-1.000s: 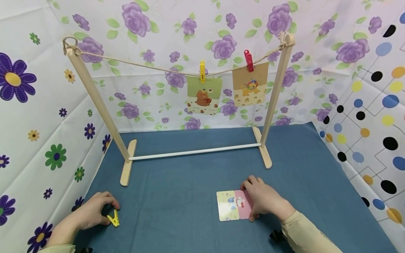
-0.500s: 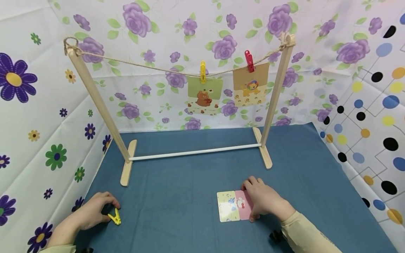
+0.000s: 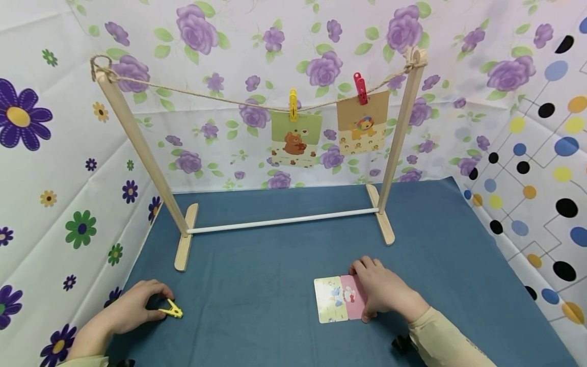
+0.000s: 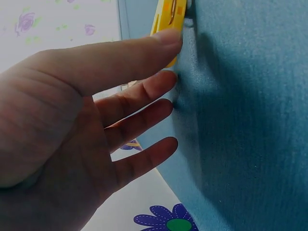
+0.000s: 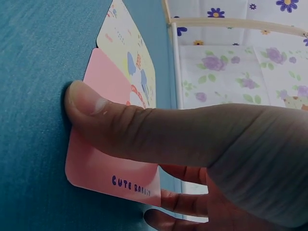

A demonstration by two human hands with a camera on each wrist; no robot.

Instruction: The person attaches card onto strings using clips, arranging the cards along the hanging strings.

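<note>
In the head view my left hand point(image 3: 131, 307) pinches a small yellow clothespin point(image 3: 174, 310) low over the cloth at the front left. The left wrist view shows the thumb on the clothespin point(image 4: 171, 17), the other fingers spread below it. At the front right, my right hand point(image 3: 382, 286) grips the pink end of a pink-and-yellow rabbit card point(image 3: 331, 299) lying on the cloth. Its thumb crosses one edge of the card point(image 5: 108, 166) and the fingertips meet the opposite edge. Printed on the pink part are the words "CUTE RABBIT".
Behind the hands stands a wooden frame point(image 3: 142, 153) with a sagging rope point(image 3: 206, 94) and a white bottom rod point(image 3: 279, 221). A yellow clothespin point(image 3: 293, 104) holds a bear card point(image 3: 295, 140); a red clothespin point(image 3: 360, 87) holds a lion card point(image 3: 362, 122). Patterned cloth walls surround the blue cloth point(image 3: 257, 270).
In my left hand the yellow clothespin has turned from steeply angled to nearly flat, its end swinging right and slightly up. My right hand and the rabbit card stay almost still.
</note>
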